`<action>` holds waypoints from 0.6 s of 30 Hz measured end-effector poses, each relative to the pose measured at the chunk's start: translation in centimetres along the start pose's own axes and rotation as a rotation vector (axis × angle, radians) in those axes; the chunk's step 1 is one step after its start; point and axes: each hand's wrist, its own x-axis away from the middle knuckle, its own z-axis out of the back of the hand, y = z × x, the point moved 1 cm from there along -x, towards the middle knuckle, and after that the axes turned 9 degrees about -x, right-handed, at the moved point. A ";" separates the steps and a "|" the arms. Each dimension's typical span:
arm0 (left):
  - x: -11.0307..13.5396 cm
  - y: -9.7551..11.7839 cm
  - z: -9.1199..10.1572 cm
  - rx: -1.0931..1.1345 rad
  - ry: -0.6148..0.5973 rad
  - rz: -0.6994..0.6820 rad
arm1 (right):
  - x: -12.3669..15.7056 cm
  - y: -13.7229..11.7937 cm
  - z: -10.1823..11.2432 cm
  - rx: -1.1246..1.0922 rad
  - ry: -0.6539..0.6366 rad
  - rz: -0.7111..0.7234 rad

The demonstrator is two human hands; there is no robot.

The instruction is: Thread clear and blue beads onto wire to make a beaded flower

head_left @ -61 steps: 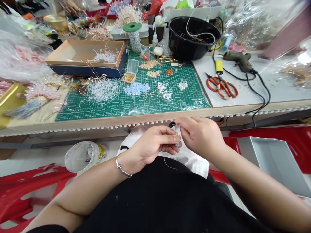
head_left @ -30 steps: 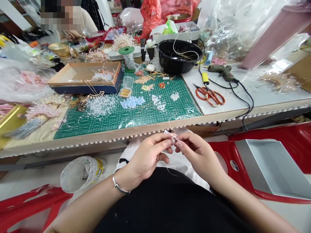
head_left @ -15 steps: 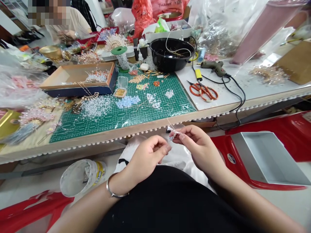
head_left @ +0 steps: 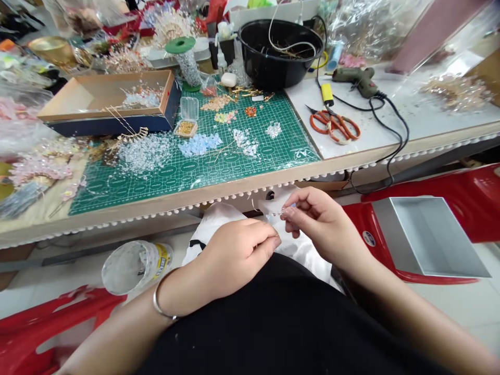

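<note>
Apparently, right hand [head_left: 326, 226] holds beadwork [head_left: 276, 214].

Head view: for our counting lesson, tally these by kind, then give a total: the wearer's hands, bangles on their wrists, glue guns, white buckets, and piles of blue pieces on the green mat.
Left hand and right hand: 2
Bangle: 1
Glue gun: 1
White bucket: 1
Blue pile: 1
Total: 6
</note>
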 end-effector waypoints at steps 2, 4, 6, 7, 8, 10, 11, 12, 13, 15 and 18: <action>0.5 0.2 0.6 -0.099 0.058 -0.065 | 0.1 0.0 0.5 0.048 -0.026 -0.025; 0.8 0.2 1.2 -0.157 0.151 -0.093 | 0.3 0.0 0.8 0.036 -0.088 -0.056; 0.9 0.1 1.6 -0.180 0.240 -0.089 | 0.6 -0.1 1.1 0.007 -0.161 -0.102; 0.8 0.0 1.8 -0.180 0.271 -0.081 | 0.7 -0.1 1.3 -0.003 -0.195 -0.129; 0.8 -0.1 1.9 -0.171 0.286 -0.070 | 0.8 -0.1 1.4 -0.014 -0.225 -0.156; 0.6 -0.4 1.9 -0.144 0.276 -0.030 | 0.9 -0.1 1.6 -0.044 -0.274 -0.205; 0.6 -0.6 1.9 -0.129 0.257 -0.001 | 1.0 -0.1 1.8 -0.065 -0.294 -0.226; 0.6 -0.7 1.8 -0.114 0.238 0.031 | 1.0 -0.1 1.9 -0.088 -0.310 -0.242; 0.6 -0.9 1.8 -0.099 0.220 0.065 | 1.0 -0.1 2.1 -0.110 -0.322 -0.255; 0.6 -1.3 1.8 -0.057 0.192 0.128 | 1.0 0.0 2.3 -0.157 -0.340 -0.271; 0.6 -1.5 2.4 0.015 0.127 0.167 | 1.0 0.0 2.5 -0.225 -0.352 -0.293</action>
